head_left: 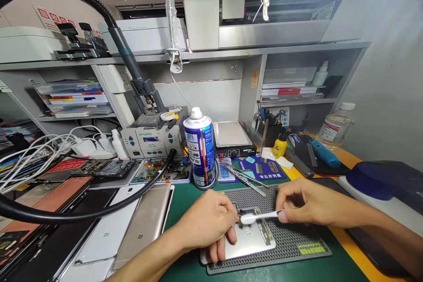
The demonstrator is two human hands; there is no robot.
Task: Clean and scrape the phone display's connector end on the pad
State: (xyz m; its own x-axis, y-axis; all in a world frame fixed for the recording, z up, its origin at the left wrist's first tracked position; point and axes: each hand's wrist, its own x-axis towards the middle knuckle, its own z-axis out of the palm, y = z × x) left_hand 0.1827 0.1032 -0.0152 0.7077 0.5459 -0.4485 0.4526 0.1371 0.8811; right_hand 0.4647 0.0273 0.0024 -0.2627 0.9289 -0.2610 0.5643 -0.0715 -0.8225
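Risk: white swab (249,219) may snag dark strip (263,231) if dragged sideways; loose hold could let silver panel (247,246) skid.
Panel: on grey mat (291,244), by near-left corner.
Left hand (209,218): knuckles up, fingers clamped on panel.
Right hand (302,200): reaches leftward, pinching swab handle.

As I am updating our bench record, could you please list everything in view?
Printer: one, white and grey, top shelf
Clear boxes: several, side shelves
Control box: one, grey, left of can
Hose: one, black, left
Chargers: several, white, left
Phones: several, mixed, front left
Can: one, blue-white, centre
Hot plate: one, silver-black, right of can
Bottle: one, yellow, right of hot plate
Mat: one, grey, front
Metal panel: one, silver, on mat
Swab: one, white, right hand
Left hand: one, bare, on panel
Right hand: one, bare, above mat
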